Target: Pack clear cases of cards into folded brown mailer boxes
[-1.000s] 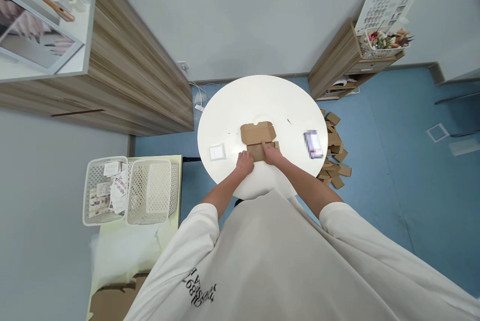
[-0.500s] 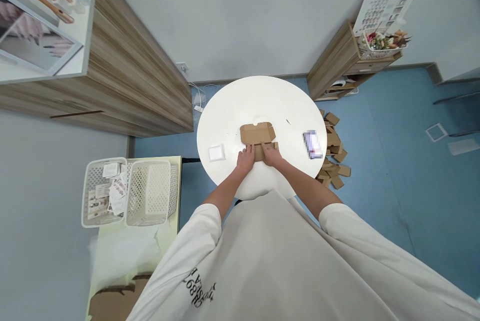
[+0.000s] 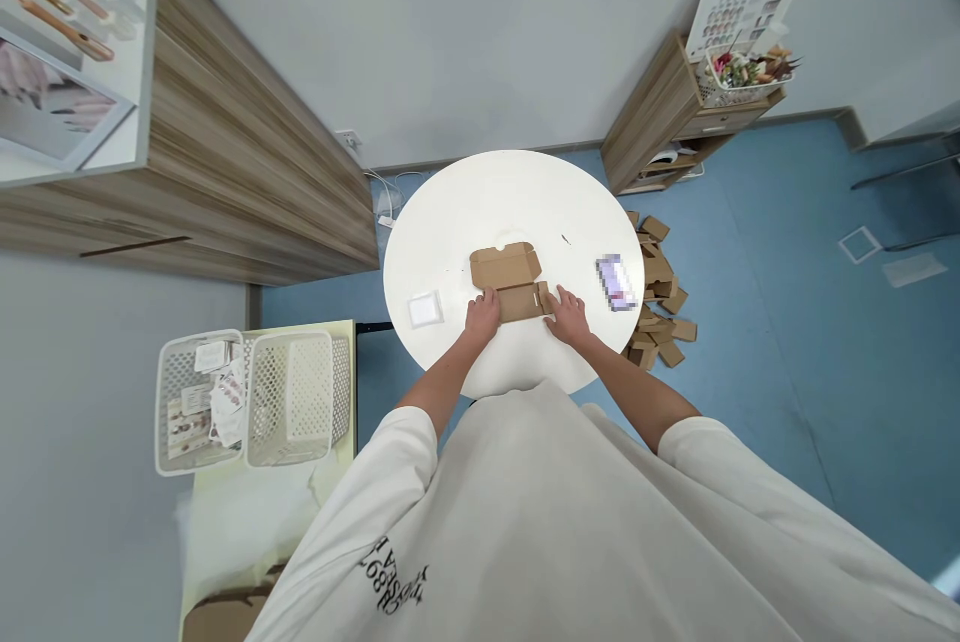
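A flat brown cardboard box blank (image 3: 510, 282) lies partly folded in the middle of the round white table (image 3: 517, 192). My left hand (image 3: 482, 312) rests at the blank's near left corner, fingers curled against its edge. My right hand (image 3: 568, 314) sits at the near right end, fingers spread and touching the side flap. A small white square packet (image 3: 424, 309) lies to the left of my left hand. A phone (image 3: 616, 282) lies to the right of my right hand.
A heap of folded cardboard boxes (image 3: 658, 297) lies on the blue floor right of the table. Two white mesh baskets (image 3: 247, 397) stand on a low stand at the left. Wooden cabinets stand at the far left (image 3: 225, 182) and far right (image 3: 660, 112).
My right hand has slid from the top of the blank's near panel out to its right end. My left hand has stayed at the left corner. The view has shifted slightly.
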{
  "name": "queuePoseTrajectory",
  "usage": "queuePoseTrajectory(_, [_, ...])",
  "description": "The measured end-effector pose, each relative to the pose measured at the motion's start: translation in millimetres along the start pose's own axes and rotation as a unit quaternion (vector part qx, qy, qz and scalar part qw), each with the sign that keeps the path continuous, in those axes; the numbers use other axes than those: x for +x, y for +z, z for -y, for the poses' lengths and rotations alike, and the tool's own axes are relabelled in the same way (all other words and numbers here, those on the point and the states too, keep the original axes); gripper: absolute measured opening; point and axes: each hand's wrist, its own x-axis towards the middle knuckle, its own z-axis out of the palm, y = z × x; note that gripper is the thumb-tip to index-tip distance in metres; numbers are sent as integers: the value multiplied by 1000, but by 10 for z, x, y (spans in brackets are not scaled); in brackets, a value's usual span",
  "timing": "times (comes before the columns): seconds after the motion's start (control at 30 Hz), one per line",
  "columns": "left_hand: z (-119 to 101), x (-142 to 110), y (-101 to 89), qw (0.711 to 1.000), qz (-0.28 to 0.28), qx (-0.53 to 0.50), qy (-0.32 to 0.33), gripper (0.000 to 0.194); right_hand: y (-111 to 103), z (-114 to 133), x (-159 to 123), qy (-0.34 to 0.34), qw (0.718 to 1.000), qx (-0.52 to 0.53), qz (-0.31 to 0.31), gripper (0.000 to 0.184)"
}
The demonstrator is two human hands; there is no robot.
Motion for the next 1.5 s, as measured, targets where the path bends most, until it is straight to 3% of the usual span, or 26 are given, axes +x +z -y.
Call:
queuePoseTrajectory(0.17, [-13,-10,-18,1000,4,-4,-5,77,-30,163,173,95,987,114,55,67])
queuePoseTrajectory(0.37, [-27,-8,-40,1000,13,-6,-8,81,-105,281,363,218,960,168,46,52])
queuePoseTrajectory(0.57, [-35,-3,-74,999,29,-14,-12,81,-74,205,485,272,923,270,37,57])
queuePoseTrajectory(0.67, [-28,0,-72,1000,25,-13,-11,80,-80,150,505,269,915,298,51,40])
queuePoseTrajectory(0.8, [-12,8,-58,1000,17,-18,-12,81,-119,171,465,236,925,293,52,20])
queuePoseTrajectory(1.13, [-3,2,-62,1000,19,-20,-6,83,-215,411,435,187,968,145,87,23])
queuePoseTrajectory(1.5, [-6,-32,-62,1000,4,-24,-1,75,-211,547,404,124,984,84,101,27])
